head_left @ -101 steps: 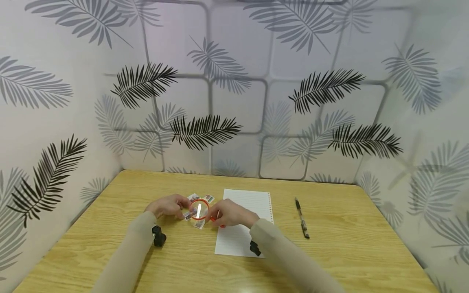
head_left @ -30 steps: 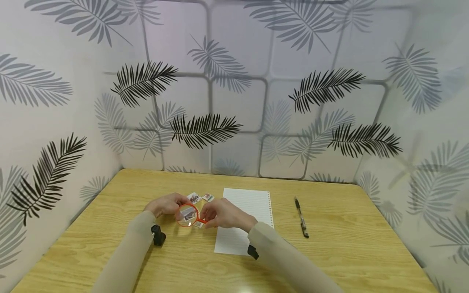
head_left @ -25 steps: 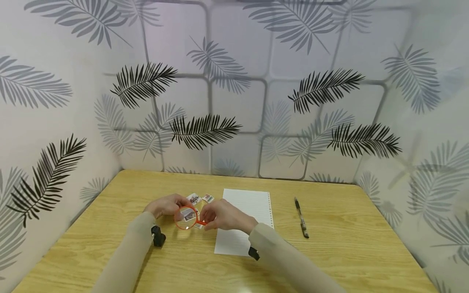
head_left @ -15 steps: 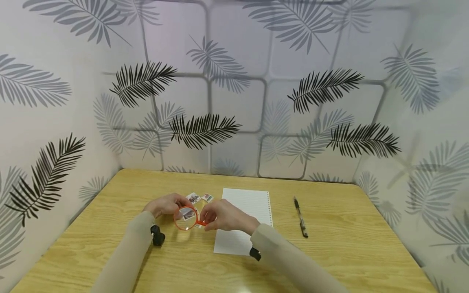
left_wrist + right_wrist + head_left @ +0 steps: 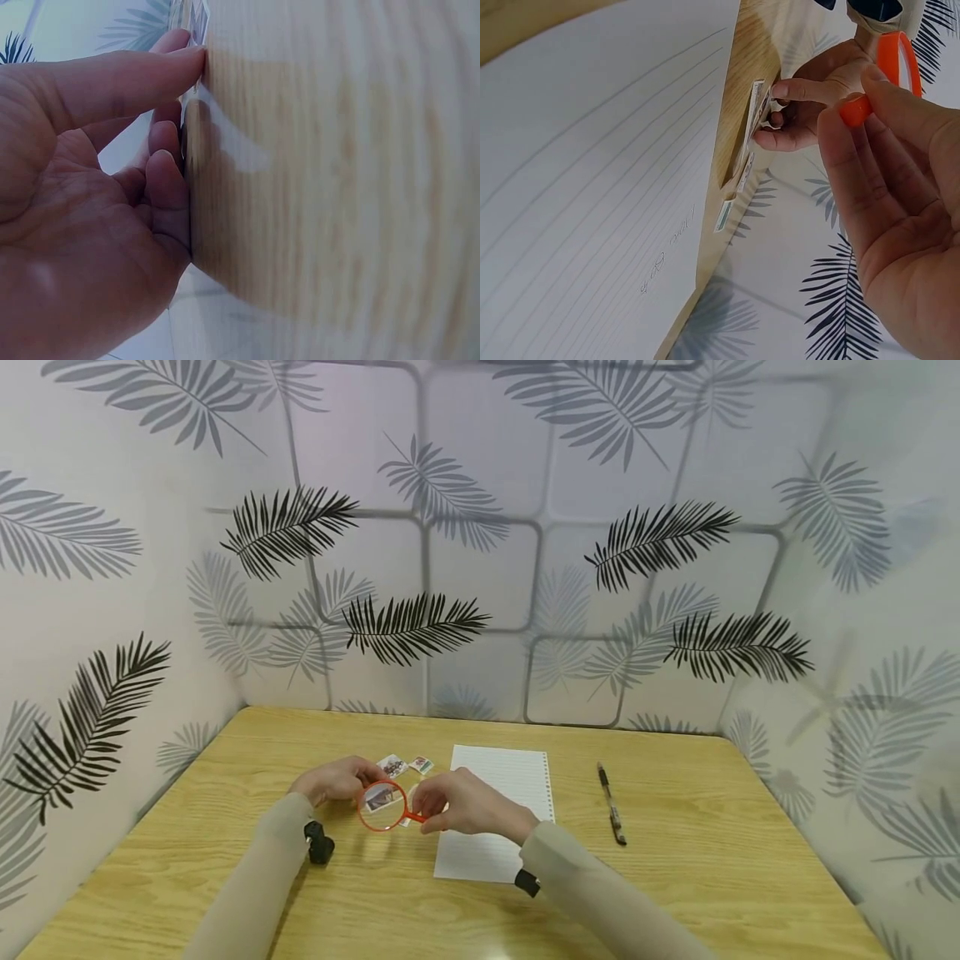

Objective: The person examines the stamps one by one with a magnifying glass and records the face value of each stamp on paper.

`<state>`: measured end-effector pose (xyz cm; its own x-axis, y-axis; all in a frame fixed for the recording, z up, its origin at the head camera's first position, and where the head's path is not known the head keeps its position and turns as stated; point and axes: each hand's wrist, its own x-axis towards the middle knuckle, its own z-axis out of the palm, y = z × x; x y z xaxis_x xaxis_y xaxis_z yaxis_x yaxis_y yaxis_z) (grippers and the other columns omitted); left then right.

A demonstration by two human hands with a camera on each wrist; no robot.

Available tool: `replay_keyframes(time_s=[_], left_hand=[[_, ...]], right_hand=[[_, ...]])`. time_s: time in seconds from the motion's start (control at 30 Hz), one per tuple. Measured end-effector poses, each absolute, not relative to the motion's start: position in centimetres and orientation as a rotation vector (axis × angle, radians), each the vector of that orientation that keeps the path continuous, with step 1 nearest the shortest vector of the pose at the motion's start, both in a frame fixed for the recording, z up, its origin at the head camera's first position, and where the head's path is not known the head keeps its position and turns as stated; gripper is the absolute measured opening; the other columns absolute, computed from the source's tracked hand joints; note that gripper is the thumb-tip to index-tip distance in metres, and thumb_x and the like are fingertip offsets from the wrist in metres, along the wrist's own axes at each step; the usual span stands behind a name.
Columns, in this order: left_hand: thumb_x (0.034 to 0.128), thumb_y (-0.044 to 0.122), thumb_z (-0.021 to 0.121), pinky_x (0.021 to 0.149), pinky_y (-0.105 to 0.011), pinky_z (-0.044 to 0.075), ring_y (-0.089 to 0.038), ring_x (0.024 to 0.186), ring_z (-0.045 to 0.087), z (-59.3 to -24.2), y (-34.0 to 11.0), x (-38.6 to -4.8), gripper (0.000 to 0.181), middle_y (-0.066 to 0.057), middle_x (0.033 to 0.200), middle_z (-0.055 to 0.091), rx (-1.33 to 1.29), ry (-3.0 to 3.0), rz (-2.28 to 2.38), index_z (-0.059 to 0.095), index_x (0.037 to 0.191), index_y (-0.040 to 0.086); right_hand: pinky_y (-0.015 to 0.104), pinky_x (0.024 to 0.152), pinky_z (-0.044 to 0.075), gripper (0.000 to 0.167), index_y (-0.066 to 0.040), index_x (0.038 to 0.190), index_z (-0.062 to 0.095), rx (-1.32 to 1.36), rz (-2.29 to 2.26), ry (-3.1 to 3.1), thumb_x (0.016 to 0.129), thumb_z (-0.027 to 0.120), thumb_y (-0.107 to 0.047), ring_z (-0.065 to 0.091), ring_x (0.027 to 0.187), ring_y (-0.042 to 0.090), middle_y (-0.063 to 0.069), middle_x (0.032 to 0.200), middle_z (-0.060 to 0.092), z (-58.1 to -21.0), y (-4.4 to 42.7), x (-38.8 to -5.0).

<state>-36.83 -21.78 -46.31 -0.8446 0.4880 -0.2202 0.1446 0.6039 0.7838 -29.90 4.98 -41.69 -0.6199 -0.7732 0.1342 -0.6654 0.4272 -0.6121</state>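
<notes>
Head: right hand [image 5: 465,802] pinches magnifier [image 5: 406,811] over stamp [image 5: 381,797]; left hand [image 5: 337,779] at stamp's edge, cannot tell whether fingers pinch it. Right wrist alone shows handwriting [image 5: 658,260] on paper [image 5: 607,157]; head alone, pen [image 5: 611,803].

The right-hand grip [image 5: 463,803] holds a red magnifier [image 5: 384,817] over a stamp [image 5: 381,797] at the left-hand grip [image 5: 341,780]. Two more stamps [image 5: 392,766] lie farther back on the desk [image 5: 397,902]; paper [image 5: 506,777] lies right, a pen [image 5: 612,805] farther right.
</notes>
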Motion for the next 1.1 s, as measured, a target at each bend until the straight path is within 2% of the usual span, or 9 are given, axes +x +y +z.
replay_keyframes(time_s=[0.1,0.27,0.43,0.6,0.83,0.93,1.1], left_hand=[[0.0623,-0.016,0.06,0.08,-0.03,0.046,-0.029,0.101,0.06,-46.3,-21.8,-36.8,0.058,-0.017,0.11,0.068,0.497,2.424,1.123,0.068,0.117,0.001],[0.0703,-0.015,0.061,0.08,-0.03,0.047,-0.031,0.1,0.061,-46.3,-21.8,-36.8,0.05,-0.02,0.11,0.067,0.509,2.41,1.133,0.067,0.118,0.0],[0.0716,-0.009,0.068,0.079,-0.029,0.044,-0.024,0.094,0.054,-46.2,-21.8,-36.5,0.049,-0.017,0.108,0.065,0.505,2.428,1.127,0.065,0.12,-0.002],[0.0737,-0.005,0.072,0.083,-0.03,0.041,-0.021,0.097,0.049,-46.0,-21.8,-36.4,0.045,-0.009,0.111,0.064,0.514,2.436,1.142,0.065,0.118,0.0],[0.0758,-0.004,0.071,0.088,-0.031,0.043,-0.023,0.103,0.053,-46.1,-22.0,-36.8,0.043,-0.015,0.12,0.064,0.596,2.423,1.162,0.064,0.119,0.0],[0.08,-0.001,0.07,0.086,-0.032,0.044,-0.024,0.103,0.055,-45.8,-21.8,-36.7,0.039,-0.017,0.119,0.064,0.588,2.432,1.175,0.064,0.119,-0.002],[0.0888,0.005,0.065,0.076,-0.031,0.043,-0.02,0.088,0.053,-45.1,-20.9,-36.1,0.025,-0.014,0.103,0.065,0.572,2.524,1.141,0.064,0.113,-0.003]], right_hand=[[0.016,0.071,0.052,0.018,-0.015,0.097,0.07,-1.268,-0.965,2.504,0.082,0.079,-0.009,0.063,0.077,-0.002,-0.004,0.09,0.071,-41.6,5.1,-29.8],[0.016,0.071,0.052,0.018,-0.015,0.097,0.07,-1.262,-0.971,2.502,0.082,0.079,-0.009,0.063,0.076,-0.002,-0.004,0.089,0.071,-41.6,5.5,-29.8],[0.017,0.069,0.053,0.019,-0.013,0.098,0.07,-1.237,-0.978,2.519,0.082,0.079,-0.009,0.063,0.076,-0.001,-0.002,0.089,0.071,-41.6,6.2,-29.7],[0.019,0.064,0.054,0.019,-0.012,0.097,0.07,-1.144,-1.019,2.522,0.081,0.08,-0.009,0.063,0.075,0.001,-0.002,0.087,0.071,-41.9,7.6,-29.8],[0.023,0.061,0.056,0.017,-0.014,0.094,0.069,-1.073,-1.083,2.527,0.081,0.08,-0.01,0.065,0.075,0.004,-0.001,0.084,0.072,-42.6,9.6,-30.3],[0.025,0.06,0.056,0.014,-0.014,0.089,0.068,-1.054,-1.101,2.535,0.082,0.079,-0.009,0.065,0.071,0.006,-0.003,0.081,0.071,-42.8,10.5,-30.4],[0.025,0.06,0.054,0.009,-0.012,0.085,0.068,-1.009,-1.097,2.562,0.085,0.076,-0.009,0.063,0.064,0.007,-0.004,0.077,0.069,-43.4,12.0,-30.6]])
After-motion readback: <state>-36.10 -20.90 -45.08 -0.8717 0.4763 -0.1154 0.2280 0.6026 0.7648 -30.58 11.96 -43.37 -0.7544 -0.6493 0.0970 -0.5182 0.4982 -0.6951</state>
